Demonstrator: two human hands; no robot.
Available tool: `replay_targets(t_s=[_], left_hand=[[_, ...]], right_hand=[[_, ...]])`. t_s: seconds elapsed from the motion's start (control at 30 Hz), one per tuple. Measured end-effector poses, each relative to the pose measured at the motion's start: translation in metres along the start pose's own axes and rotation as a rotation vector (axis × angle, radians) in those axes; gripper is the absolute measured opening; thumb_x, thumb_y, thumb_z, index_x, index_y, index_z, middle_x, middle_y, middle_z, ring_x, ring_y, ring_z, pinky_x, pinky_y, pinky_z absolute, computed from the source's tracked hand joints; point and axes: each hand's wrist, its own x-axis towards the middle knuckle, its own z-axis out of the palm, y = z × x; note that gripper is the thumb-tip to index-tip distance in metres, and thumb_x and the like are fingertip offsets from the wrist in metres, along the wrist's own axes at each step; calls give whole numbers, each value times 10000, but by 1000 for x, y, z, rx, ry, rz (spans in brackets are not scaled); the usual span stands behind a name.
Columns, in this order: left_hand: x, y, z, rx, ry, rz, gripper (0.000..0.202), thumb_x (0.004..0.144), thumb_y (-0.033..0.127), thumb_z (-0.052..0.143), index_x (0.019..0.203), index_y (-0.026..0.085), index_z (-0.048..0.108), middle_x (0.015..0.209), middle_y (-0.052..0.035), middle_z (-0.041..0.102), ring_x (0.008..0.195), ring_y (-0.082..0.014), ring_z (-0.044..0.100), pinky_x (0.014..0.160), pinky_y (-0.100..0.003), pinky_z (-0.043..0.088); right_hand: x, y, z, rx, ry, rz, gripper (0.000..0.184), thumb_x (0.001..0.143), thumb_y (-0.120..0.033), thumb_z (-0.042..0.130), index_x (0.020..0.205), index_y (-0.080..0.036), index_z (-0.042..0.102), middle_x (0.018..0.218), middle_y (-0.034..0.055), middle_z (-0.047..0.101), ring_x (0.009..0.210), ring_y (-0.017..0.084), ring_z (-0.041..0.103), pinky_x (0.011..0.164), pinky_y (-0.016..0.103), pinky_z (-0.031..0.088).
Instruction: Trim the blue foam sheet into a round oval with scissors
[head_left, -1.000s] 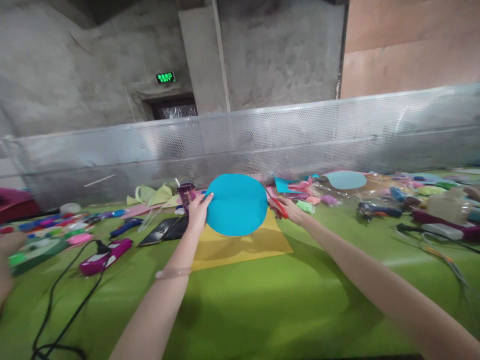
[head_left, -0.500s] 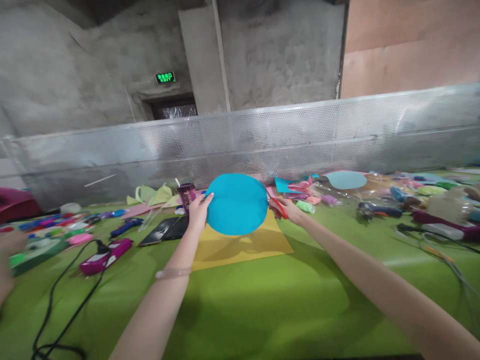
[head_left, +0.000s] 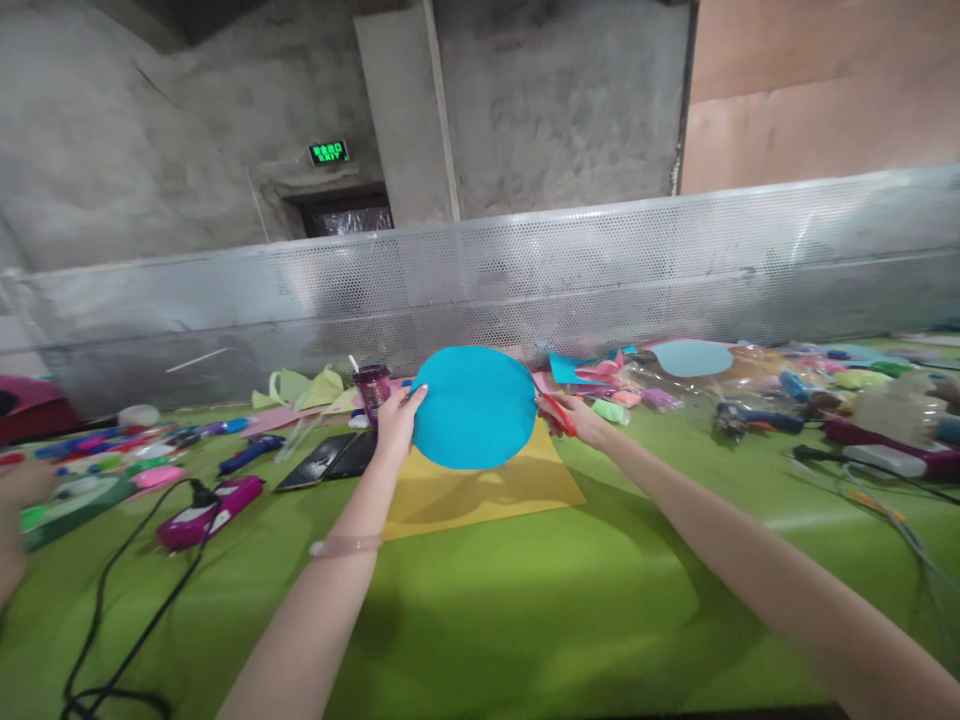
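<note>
A round sheet of blue paper [head_left: 475, 408] is held up in front of me. My left hand [head_left: 400, 418] pinches its left edge, thumb on the near face. At the right edge, my right hand [head_left: 579, 420] grips a pair of scissors with red handles [head_left: 556, 414]; the blades are at the rim of the blue sheet and mostly hard to make out. Below the disc, a yellow paper sheet [head_left: 487, 500] lies on the green table [head_left: 525, 610], shaded by my hands and the disc.
Left of my arm are a dark cup with a straw [head_left: 372, 390], a black flat case [head_left: 319, 462] and a magenta power strip [head_left: 210, 512] with a black cord. Another person's hand [head_left: 19, 500] shows far left. Blue scraps [head_left: 574, 368] and a glue gun [head_left: 757, 418] lie right.
Almost nothing differs. Both hands, the blue disc and the scissors keep their places; the view has shifted very slightly.
</note>
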Motion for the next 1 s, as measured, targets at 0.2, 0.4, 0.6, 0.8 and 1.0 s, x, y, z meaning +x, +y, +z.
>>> replay_targets(t_s=[0.2, 0.4, 0.6, 0.8, 1.0], left_hand=[[0, 1, -1, -8, 0, -15, 463, 567, 494, 672, 879, 152, 662, 794, -68, 669, 759, -223, 595, 690, -328, 453], [0, 1, -1, -18, -2, -14, 436, 574, 475, 677, 872, 157, 664, 785, -66, 667, 748, -220, 597, 692, -331, 454], [2, 0, -1, -17, 13, -34, 456, 554, 478, 684, 875, 155, 663, 786, -67, 664, 734, -216, 597, 683, -331, 465], [-1, 6, -1, -26, 16, -61, 449, 550, 470, 689, 868, 155, 662, 798, -71, 668, 732, -215, 603, 703, -343, 466], [-2, 8, 0, -14, -1, -79, 457, 531, 469, 699, 856, 150, 668, 790, -70, 670, 741, -224, 605, 693, -341, 471]], right_hand=[[-1, -2, -1, -27, -7, -8, 444, 736, -607, 458, 682, -167, 464, 527, -40, 427, 450, 72, 415, 496, 240, 407], [-3, -6, -2, -63, -14, -20, 452, 725, -616, 463, 654, -170, 446, 523, -39, 428, 447, 77, 424, 471, 237, 381], [-2, -6, -3, -62, -16, 1, 457, 717, -621, 468, 651, -169, 445, 532, -35, 429, 439, 74, 423, 447, 231, 369], [-3, -6, -7, -121, 16, 28, 450, 686, -609, 515, 722, -160, 509, 530, -29, 447, 441, 89, 452, 429, 233, 368], [-8, -14, -11, -131, 32, 41, 444, 664, -586, 556, 770, -155, 557, 524, -10, 489, 453, 103, 462, 449, 247, 380]])
